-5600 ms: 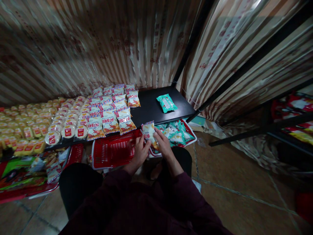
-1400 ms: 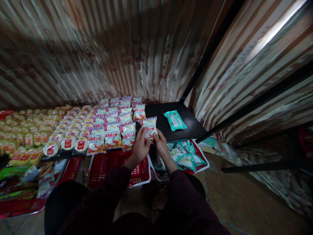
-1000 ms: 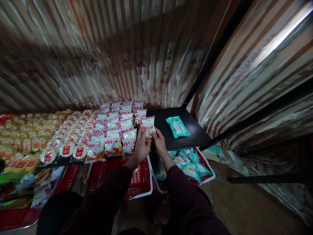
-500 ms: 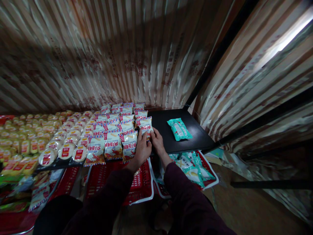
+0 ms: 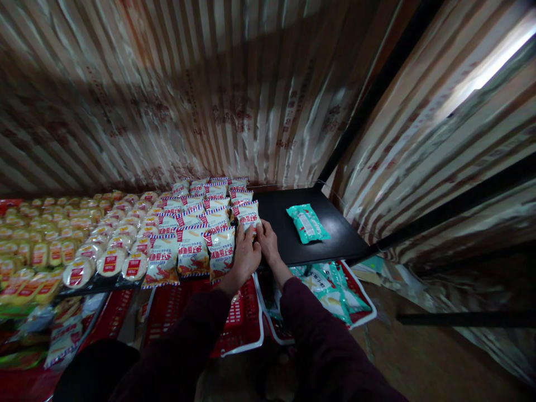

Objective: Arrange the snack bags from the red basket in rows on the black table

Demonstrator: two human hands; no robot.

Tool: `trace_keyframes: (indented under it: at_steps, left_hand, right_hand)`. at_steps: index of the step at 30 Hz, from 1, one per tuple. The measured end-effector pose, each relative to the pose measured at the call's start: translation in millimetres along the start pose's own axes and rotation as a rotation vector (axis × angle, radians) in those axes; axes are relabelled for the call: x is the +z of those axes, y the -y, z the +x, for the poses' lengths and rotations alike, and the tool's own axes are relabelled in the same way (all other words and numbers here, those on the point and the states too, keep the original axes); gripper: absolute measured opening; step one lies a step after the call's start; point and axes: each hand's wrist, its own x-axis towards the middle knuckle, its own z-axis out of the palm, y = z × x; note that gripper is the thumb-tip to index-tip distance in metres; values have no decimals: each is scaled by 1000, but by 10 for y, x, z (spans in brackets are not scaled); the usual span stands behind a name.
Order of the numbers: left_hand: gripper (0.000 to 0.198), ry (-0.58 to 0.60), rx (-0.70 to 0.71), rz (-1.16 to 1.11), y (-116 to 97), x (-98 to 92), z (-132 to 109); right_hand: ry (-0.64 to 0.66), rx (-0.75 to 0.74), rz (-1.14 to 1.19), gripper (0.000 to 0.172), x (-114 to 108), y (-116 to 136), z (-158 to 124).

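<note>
left hand (image 5: 246,255) beside right hand (image 5: 268,241)

At the black shelf (image 5: 288,240), the left hand (image 5: 246,257) and right hand (image 5: 268,241) are holding a white packet (image 5: 248,215). A teal packet (image 5: 308,223) is lying on the shelf, round snacks (image 5: 111,261) are lining its left part, a red basket (image 5: 240,339) is sitting below its front edge, and striped sheeting (image 5: 209,84) is hanging behind it.

White packets (image 5: 193,252) carry large red Chinese characters, apparently 鱿鱼爱上虾; their smaller lines are illegible. Round wrapped snacks (image 5: 111,262) bear red labels, lettering too small to read. Print on the teal packet (image 5: 309,224) and teal bags (image 5: 330,293) cannot be made out. Reddish characters on the striped wall covering (image 5: 234,95) are too blurred to read.
</note>
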Motion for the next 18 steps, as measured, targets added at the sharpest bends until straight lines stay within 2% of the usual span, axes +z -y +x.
trace_keyframes:
  at_steps: [6, 11, 18]
  left_hand:
    - [57, 21, 3, 63, -10, -24, 52]
    - [57, -11, 0, 75, 31, -14, 48]
    - [48, -37, -62, 66, -51, -25, 50]
  right_hand:
    - [20, -10, -18, 42, 37, -17, 48]
    - [-6, -97, -218, 39, 77, -2, 69]
    - [54, -65, -249, 51, 88, 40, 36]
